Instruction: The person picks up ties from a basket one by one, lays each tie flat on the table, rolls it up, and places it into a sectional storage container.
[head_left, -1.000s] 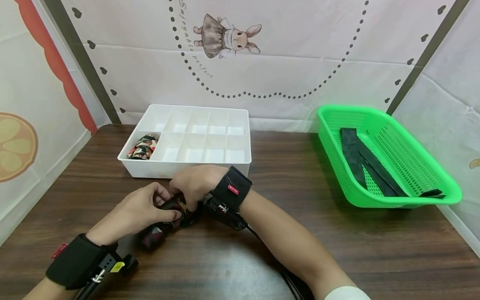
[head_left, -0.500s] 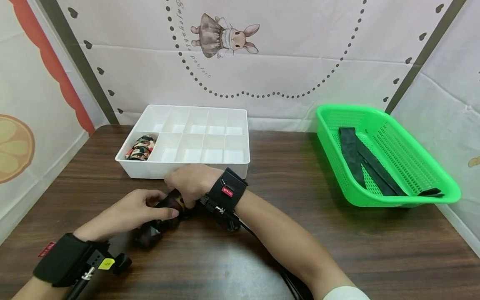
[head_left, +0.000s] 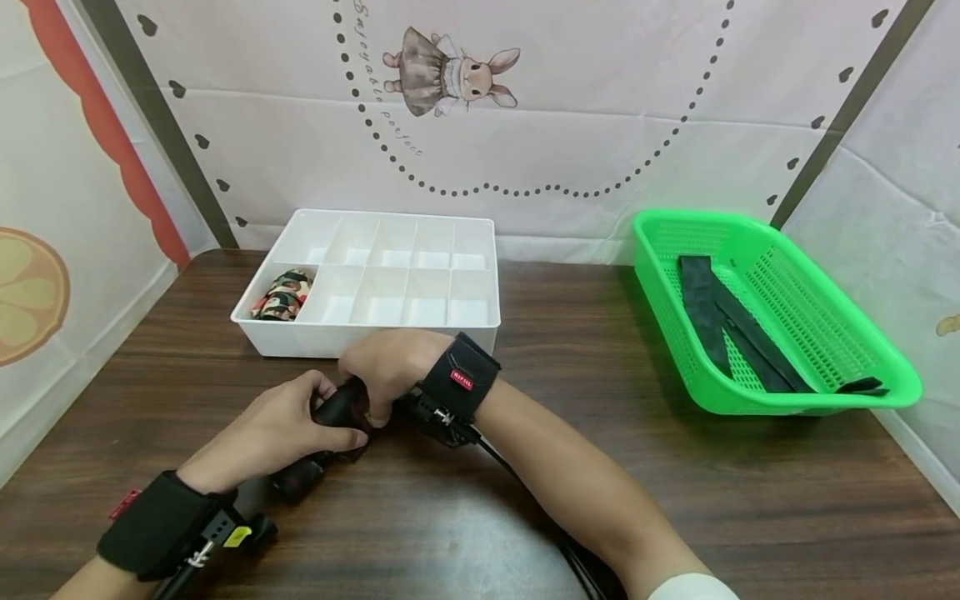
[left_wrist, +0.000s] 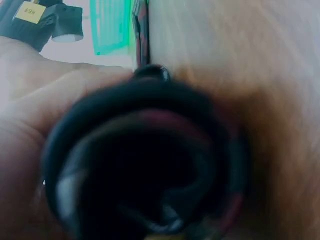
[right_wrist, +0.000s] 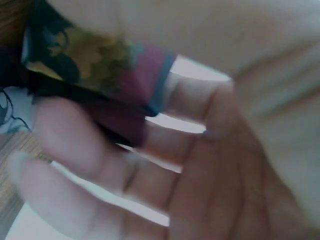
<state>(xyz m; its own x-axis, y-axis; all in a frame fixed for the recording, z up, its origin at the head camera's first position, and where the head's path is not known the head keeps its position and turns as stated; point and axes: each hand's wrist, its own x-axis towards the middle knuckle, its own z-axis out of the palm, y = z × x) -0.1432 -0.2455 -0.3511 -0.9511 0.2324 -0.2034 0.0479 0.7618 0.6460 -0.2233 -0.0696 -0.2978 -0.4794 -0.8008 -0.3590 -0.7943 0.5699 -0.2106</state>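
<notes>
1. Left hand [head_left: 281,421]: lies in front of the white plastic divided organiser tray [head_left: 480,321], toward its left half. Its fingers are curled over the dark patterned fabric strip, partly rolled [head_left: 330,433], with the thumb pressing the roll from the near side. The left wrist view, very close and blurred, shows the coiled end of the roll against the palm.
2. The strip: rests on the dark wood-grain table [head_left: 675,500] between the two hands, just in front of the tray's near wall. Its long axis runs from the roll down and leftward, the unrolled tail passing under the left hand toward the person. Both hands touch it; neither is markedly nearer.
3. Right hand [head_left: 390,367]: arched over the roll from the tray side, fingers bent down on the fabric; the right wrist view shows floral-printed cloth against those fingers [right_wrist: 75,145]. The exact grip is blurred.
4. In the tray's near-left compartment sits a rolled floral fabric bundle [head_left: 281,294].
5. Well right of the tray stands a green plastic mesh basket [head_left: 885,367] holding dark flat fabric strips [head_left: 712,312].
</notes>
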